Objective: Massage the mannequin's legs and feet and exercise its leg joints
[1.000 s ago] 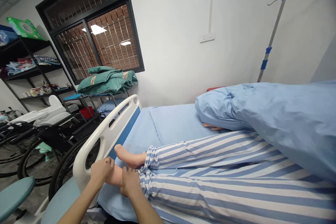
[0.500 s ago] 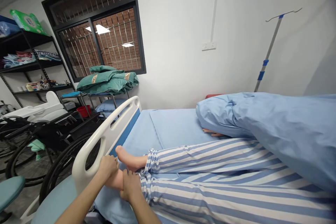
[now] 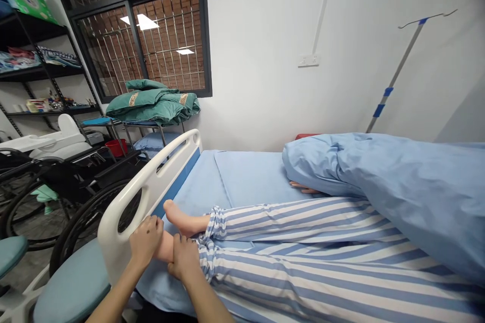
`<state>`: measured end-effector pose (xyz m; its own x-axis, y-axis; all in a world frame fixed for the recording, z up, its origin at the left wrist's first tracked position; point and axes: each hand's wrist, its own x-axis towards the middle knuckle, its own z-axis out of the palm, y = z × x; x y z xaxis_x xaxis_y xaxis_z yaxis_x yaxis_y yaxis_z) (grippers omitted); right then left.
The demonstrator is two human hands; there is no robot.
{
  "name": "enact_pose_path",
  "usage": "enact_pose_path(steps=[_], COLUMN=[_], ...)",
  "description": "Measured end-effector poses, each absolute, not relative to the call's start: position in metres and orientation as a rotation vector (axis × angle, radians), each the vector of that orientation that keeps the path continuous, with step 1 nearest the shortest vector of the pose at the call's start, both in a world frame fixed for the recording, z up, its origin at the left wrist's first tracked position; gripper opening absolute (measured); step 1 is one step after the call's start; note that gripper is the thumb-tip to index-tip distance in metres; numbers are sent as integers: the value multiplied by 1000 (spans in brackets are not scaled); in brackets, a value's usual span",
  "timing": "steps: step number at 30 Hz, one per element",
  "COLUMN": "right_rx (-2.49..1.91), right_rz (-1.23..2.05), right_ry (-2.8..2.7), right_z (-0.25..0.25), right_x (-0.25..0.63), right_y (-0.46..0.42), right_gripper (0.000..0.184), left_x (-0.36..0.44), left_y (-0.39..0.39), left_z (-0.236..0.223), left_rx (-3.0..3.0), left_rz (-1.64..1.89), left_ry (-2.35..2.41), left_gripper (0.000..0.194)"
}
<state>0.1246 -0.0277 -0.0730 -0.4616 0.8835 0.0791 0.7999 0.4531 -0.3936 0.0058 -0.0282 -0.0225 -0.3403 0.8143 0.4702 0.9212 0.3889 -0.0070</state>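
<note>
Patient's foot (image 3: pixel 163 248), apparently limp and soft: left hand (image 3: pixel 146 239) clasped on forefoot, right hand (image 3: pixel 184 258) on ankle, beside footboard (image 3: pixel 111 242).

We are looking at blue-and-white striped pyjama trousers (image 3: pixel 303 267) lying on a pale blue bed sheet (image 3: pixel 250 176), beside a matching pale blue duvet (image 3: pixel 394 186). Nearby, a white bed rail (image 3: pixel 151 186) is showing a blue inlay (image 3: pixel 176 186), while a teal-green quilt (image 3: pixel 151 106) is displaying gold trim (image 3: pixel 133 99).
</note>
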Motion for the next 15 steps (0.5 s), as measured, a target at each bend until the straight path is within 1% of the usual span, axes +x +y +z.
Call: enact_pose_path(steps=[3,6,11,15], right_rx=[-1441,-1446,-1442,-1446], right_rz=[457,473,445,452], right_ry=[-2433,-2432,-2450,-2453], right_z=[-73,-72,-73,-71], right_x=[125,125,125,125], right_y=[-28,-28,-29,-30], right_gripper=[59,57,64,63], left_x=[3,0,-6,-9], left_y=[-34,-37,-43,-45], left_z=[-32,-37,-28,-13], left_rx=[-1425,-1421,-1521,-1689], left_rz=[-451,-423,-216,-1], left_ry=[-2203,-2167,-2160,-2146], left_gripper=[33,34,40,38])
